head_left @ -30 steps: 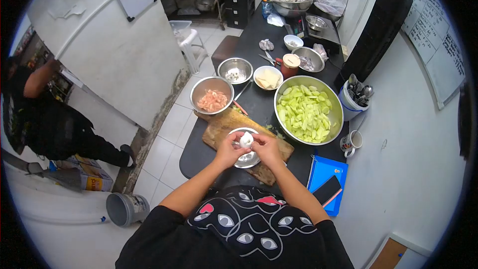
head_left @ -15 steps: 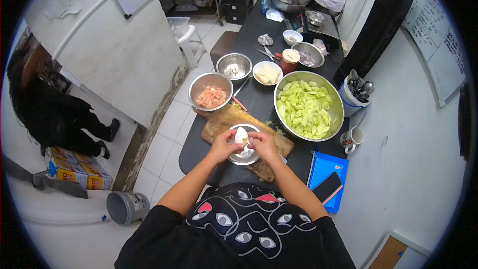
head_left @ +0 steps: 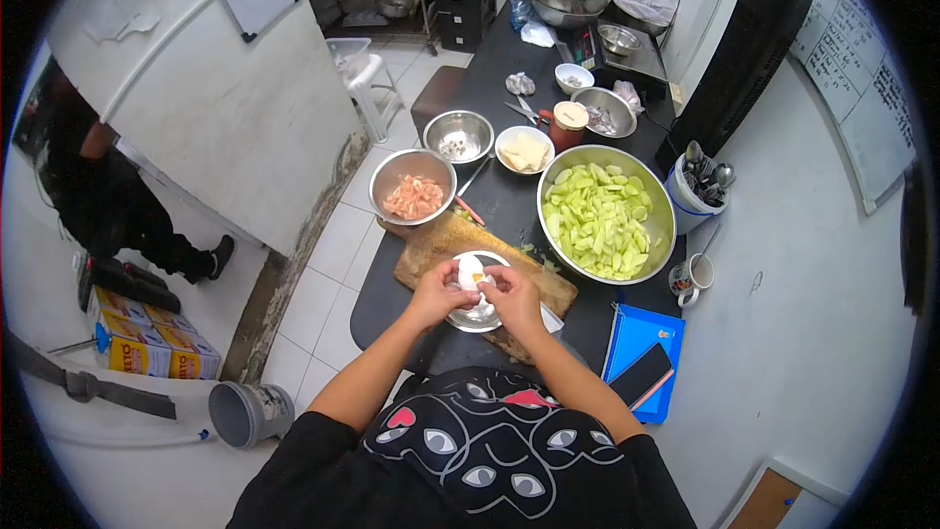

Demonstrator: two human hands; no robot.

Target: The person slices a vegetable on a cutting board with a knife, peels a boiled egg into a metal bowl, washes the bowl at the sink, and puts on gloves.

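Observation:
A white egg with a small orange-yellow patch on its side is held over a small metal bowl. My left hand wraps its fingers round the egg from the left. From the right, the fingertips of my right hand pinch at the egg close to the orange-yellow patch. White pieces lie in the bowl, partly hidden under my hands. Beneath and around the bowl lies a wooden cutting board. A knife blade shows by my right wrist.
A large bowl of sliced green vegetable stands right. Ahead are metal bowls of pink meat and small pale pieces, plus a bowl of yellowish slices. A phone rests on a blue folder. Another person stands left.
The egg has turned and tipped in my fingers, so its orange-yellow patch shows more. My hands remain over the bowl. The other person at the left has shifted posture.

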